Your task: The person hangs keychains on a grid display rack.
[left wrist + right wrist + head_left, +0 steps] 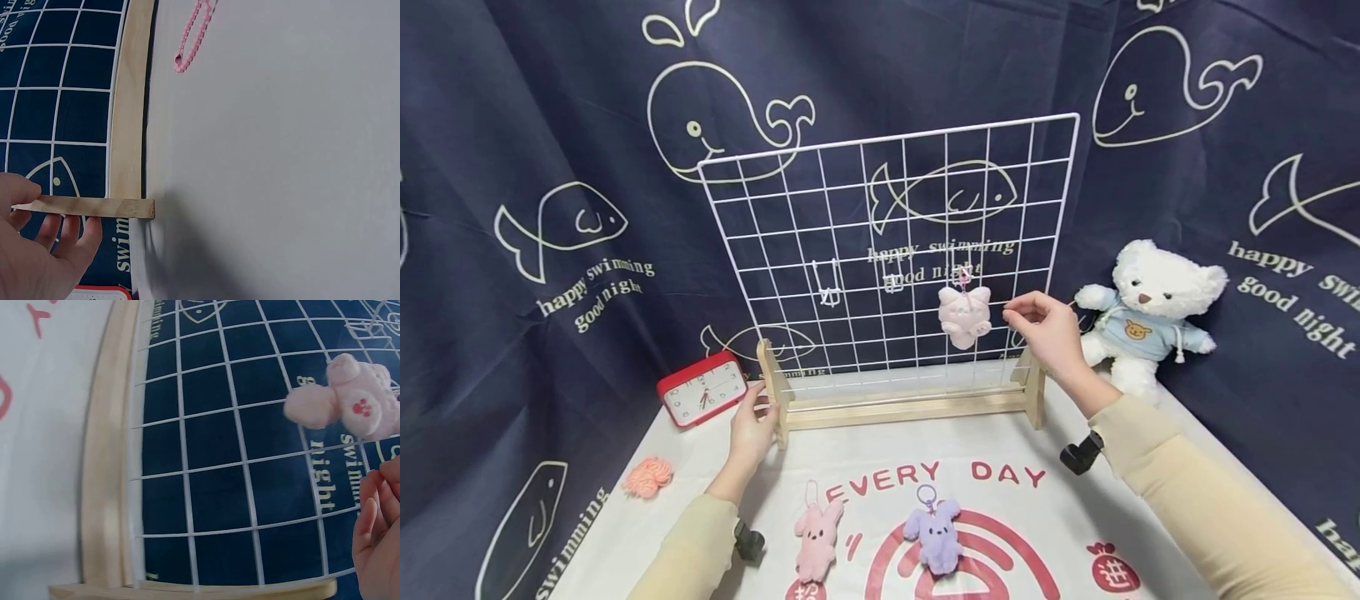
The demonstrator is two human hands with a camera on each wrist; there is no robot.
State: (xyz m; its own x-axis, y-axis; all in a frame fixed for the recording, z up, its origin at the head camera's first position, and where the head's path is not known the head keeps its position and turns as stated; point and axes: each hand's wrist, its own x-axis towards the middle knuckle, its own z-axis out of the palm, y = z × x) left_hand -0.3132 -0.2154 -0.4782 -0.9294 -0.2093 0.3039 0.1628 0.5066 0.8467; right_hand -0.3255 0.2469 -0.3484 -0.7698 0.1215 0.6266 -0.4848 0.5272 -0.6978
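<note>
The left hand [754, 425] is grasping the wooden end post [87, 206] of a white wire grid [887, 139], thumb on one side and fingers on the other. A pale pink plush [966, 317] is hanging by its loop toward the grid's right side, showing a red paw print. The right hand [1048, 333] is hovering just beside it, fingers bending; I cannot tell whether its grip is pinching a wire. On the tabletop [692, 462], red lettering is reading "EVERY DAY" above a pink plush [817, 542] and a purple plush [936, 542], both lying well apart from the hands. Behind, the navy curtain [925, 67] is repeating "happy swimming good night". A red clock [703, 390] is displaying numerals near the left hand.
</note>
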